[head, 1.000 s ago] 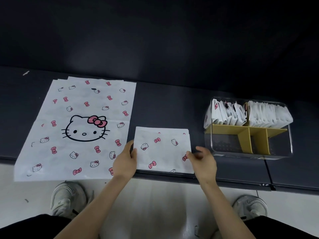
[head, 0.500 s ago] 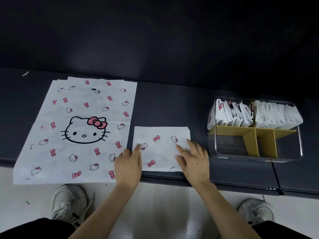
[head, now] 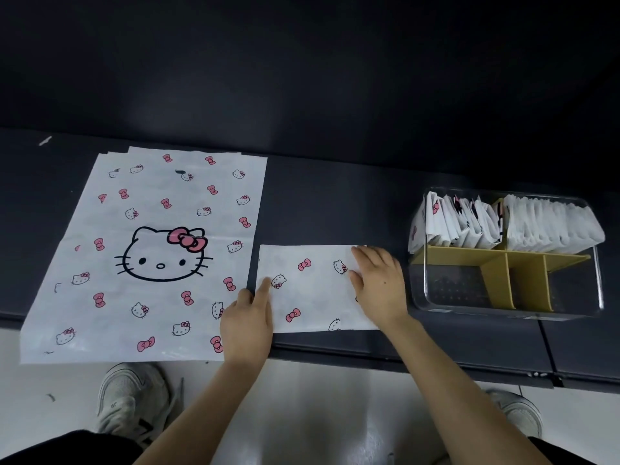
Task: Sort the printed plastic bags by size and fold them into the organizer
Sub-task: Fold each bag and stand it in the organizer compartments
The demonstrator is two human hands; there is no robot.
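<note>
A small folded white bag (head: 312, 293) printed with pink bows and cat faces lies flat near the dark table's front edge. My left hand (head: 248, 317) rests on its left edge with the fingers straight. My right hand (head: 379, 283) presses flat on the bag's right part, fingers pointing away from me. To the left lies a stack of large printed bags (head: 147, 256) with a big cat face. At the right stands a clear organizer (head: 567, 297) with yellow dividers; its two back compartments hold folded bags (head: 503, 224).
The dark table (head: 335, 203) runs left to right, with a dark wall behind it. Its front edge passes just under my hands. Below it are a pale floor and my two shoes. The organizer's front compartments hold nothing.
My right hand came from the bag's right edge onto the bag and slid toward its far right corner, flattening it. My left hand stayed at the left edge.
</note>
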